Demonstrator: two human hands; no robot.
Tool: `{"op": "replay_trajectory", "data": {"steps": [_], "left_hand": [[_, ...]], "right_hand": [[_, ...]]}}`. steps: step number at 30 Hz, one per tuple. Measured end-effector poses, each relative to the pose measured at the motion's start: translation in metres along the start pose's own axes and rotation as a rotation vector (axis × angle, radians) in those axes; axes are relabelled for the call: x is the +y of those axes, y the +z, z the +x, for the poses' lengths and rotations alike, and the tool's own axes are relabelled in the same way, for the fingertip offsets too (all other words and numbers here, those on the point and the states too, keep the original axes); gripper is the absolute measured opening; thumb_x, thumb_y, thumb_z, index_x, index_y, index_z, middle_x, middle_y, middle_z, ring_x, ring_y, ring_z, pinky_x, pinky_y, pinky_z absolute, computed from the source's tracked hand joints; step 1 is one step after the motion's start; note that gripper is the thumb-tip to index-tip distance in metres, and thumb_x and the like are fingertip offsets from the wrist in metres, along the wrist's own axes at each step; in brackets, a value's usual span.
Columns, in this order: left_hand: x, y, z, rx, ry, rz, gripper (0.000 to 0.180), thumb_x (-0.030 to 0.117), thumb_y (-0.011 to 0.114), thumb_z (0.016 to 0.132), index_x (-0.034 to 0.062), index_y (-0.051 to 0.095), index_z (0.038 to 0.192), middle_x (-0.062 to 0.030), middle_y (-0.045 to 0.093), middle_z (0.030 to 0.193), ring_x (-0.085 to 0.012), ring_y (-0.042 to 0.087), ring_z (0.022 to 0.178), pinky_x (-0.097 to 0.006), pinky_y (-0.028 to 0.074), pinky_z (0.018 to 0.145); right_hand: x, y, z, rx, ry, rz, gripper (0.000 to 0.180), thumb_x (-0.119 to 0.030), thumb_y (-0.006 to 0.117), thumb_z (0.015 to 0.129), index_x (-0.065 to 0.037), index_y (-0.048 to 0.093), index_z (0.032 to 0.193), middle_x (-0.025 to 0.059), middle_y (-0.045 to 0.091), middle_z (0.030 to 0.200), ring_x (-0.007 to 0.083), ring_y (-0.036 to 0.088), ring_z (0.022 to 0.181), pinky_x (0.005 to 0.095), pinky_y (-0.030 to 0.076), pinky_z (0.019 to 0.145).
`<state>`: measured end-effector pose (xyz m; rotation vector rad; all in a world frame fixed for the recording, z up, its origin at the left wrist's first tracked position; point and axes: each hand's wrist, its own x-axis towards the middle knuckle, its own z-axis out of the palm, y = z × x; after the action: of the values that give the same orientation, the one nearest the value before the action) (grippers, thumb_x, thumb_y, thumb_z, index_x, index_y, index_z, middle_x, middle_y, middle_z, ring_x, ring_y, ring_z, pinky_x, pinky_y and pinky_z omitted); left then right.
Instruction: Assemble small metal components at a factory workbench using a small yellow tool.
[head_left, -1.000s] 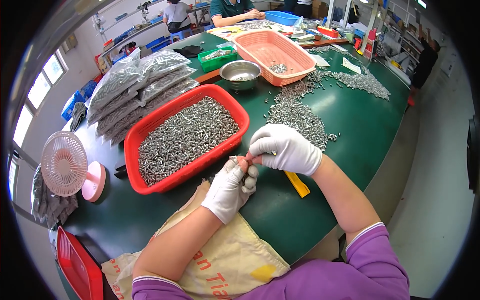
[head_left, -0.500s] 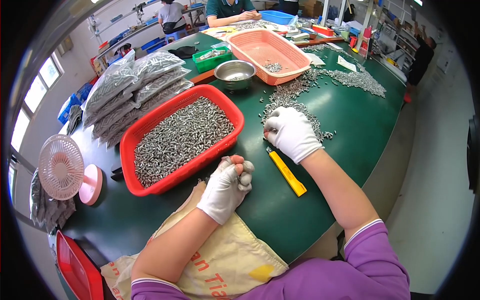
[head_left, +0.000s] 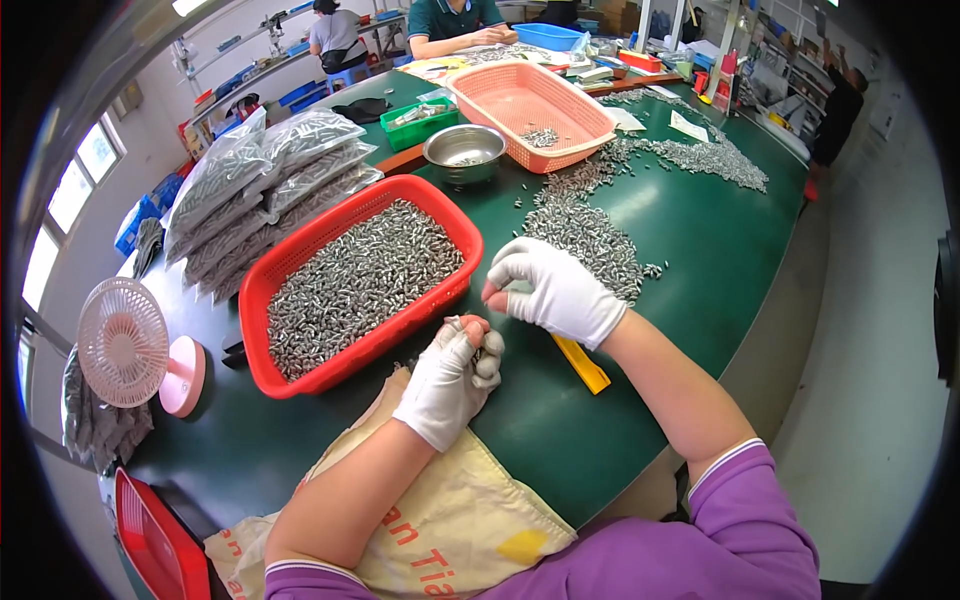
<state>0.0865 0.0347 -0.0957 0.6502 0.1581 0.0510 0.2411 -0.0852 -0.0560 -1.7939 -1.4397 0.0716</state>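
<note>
Two white-gloved hands work at a green counter (head_left: 700,260): the left hand (head_left: 450,375) closed around small metal pins (head_left: 474,341), the right hand (head_left: 555,292) pinching beside the loose pin pile (head_left: 585,230), red basket (head_left: 300,372) already well filled.

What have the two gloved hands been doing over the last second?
The right hand left the left hand, reached out to the loose pile of small metal pieces, and has now drawn partway back toward it, fingertips pinched. The left hand stayed by the red basket, closed around a few pieces. Basket, yellow tool and fan look unmoved.
</note>
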Motion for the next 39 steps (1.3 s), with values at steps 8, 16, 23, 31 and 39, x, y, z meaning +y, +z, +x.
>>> {"op": "replay_trajectory", "data": {"steps": [8,16,23,31,39], "left_hand": [[0.000,0.002,-0.002,0.027,0.014,0.064,0.019,0.024,0.067,0.090,0.0128,0.053,0.096,0.0005,0.057,0.080,-0.0072,0.047,0.061,-0.020,0.036,0.053],[0.002,0.006,-0.001,-0.022,0.000,0.023,0.018,0.023,0.066,0.091,0.0115,0.053,0.097,0.0003,0.057,0.081,-0.0067,0.046,0.061,-0.020,0.036,0.054],[0.001,0.001,-0.001,-0.034,-0.010,0.078,0.021,0.025,0.066,0.091,0.0122,0.052,0.100,0.0000,0.057,0.082,-0.0069,0.044,0.061,-0.021,0.035,0.054],[0.000,0.003,-0.001,0.041,0.029,0.049,0.024,0.032,0.064,0.092,0.0134,0.052,0.102,-0.0008,0.056,0.084,-0.0082,0.045,0.063,-0.022,0.036,0.056],[-0.001,0.001,0.000,0.017,0.029,0.049,0.023,0.031,0.064,0.092,0.0134,0.051,0.101,-0.0018,0.056,0.085,-0.0084,0.046,0.063,-0.022,0.036,0.056]], "right_hand": [[-0.004,-0.003,-0.002,-0.172,-0.013,0.254,0.016,-0.015,0.075,0.079,-0.006,0.068,0.089,0.0065,0.059,0.095,0.0200,0.060,0.091,0.0313,0.048,0.084],[0.003,-0.003,-0.003,-0.182,-0.005,0.303,0.016,-0.014,0.074,0.079,-0.006,0.068,0.091,0.0069,0.060,0.096,0.0205,0.061,0.091,0.0310,0.049,0.084],[-0.002,-0.001,-0.002,-0.132,-0.088,0.268,0.014,-0.011,0.073,0.077,-0.008,0.071,0.091,0.0072,0.062,0.093,0.0221,0.062,0.089,0.0319,0.050,0.082],[-0.004,-0.008,0.000,-0.015,-0.242,0.152,0.016,-0.006,0.077,0.073,-0.008,0.071,0.088,0.0059,0.063,0.088,0.0230,0.062,0.084,0.0332,0.050,0.076],[-0.003,-0.005,0.000,-0.038,-0.264,0.090,0.015,-0.012,0.075,0.074,-0.011,0.072,0.089,0.0075,0.065,0.089,0.0266,0.063,0.086,0.0358,0.051,0.076]]}}
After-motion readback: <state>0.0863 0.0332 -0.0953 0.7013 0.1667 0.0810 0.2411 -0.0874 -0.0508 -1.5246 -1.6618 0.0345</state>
